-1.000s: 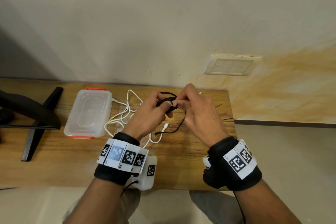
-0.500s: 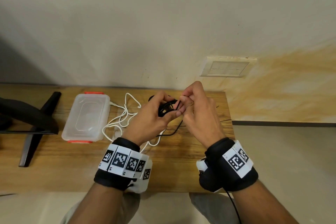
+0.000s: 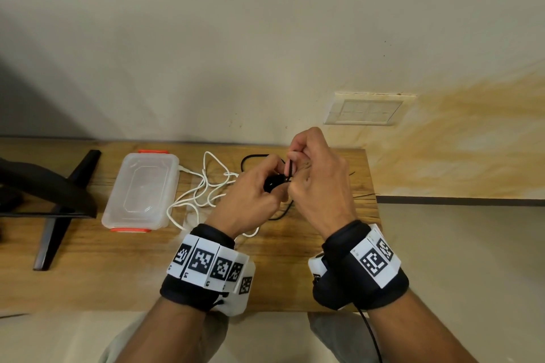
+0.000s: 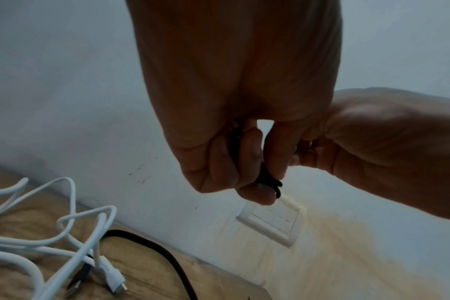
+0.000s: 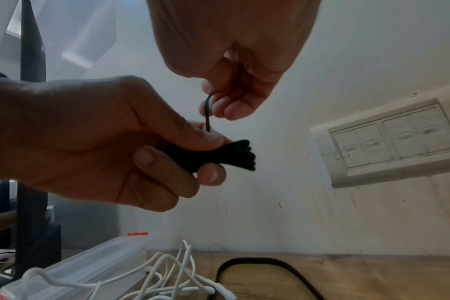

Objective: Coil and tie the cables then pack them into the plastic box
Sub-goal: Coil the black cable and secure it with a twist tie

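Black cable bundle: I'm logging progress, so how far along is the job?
Done: nothing is packed; the plastic box is closed. In hand: the left hand grips the bunched black cable bundle while the right hand pinches a thin black strand above it. Left: the loose white cable on the table.

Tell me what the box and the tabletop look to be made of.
Box: looks like translucent plastic, cloudy and smooth, with light showing through it, and orange clips at its two ends. Tabletop: wood or a wood-look laminate, brown with grain streaks and a matte finish; which one is unclear.
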Motion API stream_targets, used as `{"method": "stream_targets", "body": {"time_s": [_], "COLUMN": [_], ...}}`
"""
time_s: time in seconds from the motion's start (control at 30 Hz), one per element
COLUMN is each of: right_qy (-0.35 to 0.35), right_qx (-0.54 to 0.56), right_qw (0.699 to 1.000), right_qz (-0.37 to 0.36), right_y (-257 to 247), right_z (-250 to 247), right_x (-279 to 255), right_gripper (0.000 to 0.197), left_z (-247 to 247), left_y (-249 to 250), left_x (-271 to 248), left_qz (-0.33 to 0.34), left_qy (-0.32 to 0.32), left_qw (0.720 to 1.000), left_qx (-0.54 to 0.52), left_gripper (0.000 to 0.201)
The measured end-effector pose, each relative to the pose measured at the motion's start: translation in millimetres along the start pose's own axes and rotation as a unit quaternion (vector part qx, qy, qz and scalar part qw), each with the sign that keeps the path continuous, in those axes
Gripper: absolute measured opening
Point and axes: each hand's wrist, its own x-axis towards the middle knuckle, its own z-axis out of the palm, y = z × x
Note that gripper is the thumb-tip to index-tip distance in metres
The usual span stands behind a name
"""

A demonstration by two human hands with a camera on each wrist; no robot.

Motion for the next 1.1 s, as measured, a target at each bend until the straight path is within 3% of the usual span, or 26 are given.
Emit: {"method": "stream_targets", "body": {"time_s": [0.27, 0.37, 0.5, 0.77, 0.9, 0.97, 1.1], "right_qy": [0.003, 0.046, 0.066, -0.012, 0.011, 0.032, 0.020], "right_qx": [0.021, 0.119, 0.248, 0.198, 0.198, 0.170, 0.104], "right_qw": [0.999, 0.986, 0.942, 0.942, 0.929, 0.940, 0.977], "right_qz": [0.027, 0.104, 0.216, 0.270, 0.312, 0.294, 0.186], "right_y": [-5.2, -0.6, 2.7, 9.9, 11.6, 5.0, -14.6], "right_z": [8.1, 7.7, 6.9, 18.4, 27.8, 30.5, 31.3], "right_x": [1.3, 8.0, 18.5, 30.8, 35.2, 33.2, 20.9], "right_gripper": [0.027, 0.023, 0.013, 0.018, 0.022, 0.026, 0.026], "left_z": [0.8, -1.1, -3.7, -2.5, -1.0, -1.7, -9.7], "left_y": [-4.3, -7.9, -5.5, -5.6, -6.6, -7.4, -8.1], "left_x": [-0.7, -0.4, 0.4, -3.4, -5.3, -5.3, -6.5], "left_qz": [-0.004, -0.012, -0.012, 0.009, -0.006, -0.018, -0.047], "left_qy": [0.018, 0.024, 0.023, 0.005, -0.003, 0.008, 0.063], "left_qw": [0.999, 0.999, 1.000, 1.000, 1.000, 0.999, 0.994], "left_qx": [0.028, 0.025, -0.004, 0.017, 0.020, 0.038, 0.080], "left_gripper": [0.011, 0.002, 0.014, 0.014, 0.014, 0.012, 0.022]}}
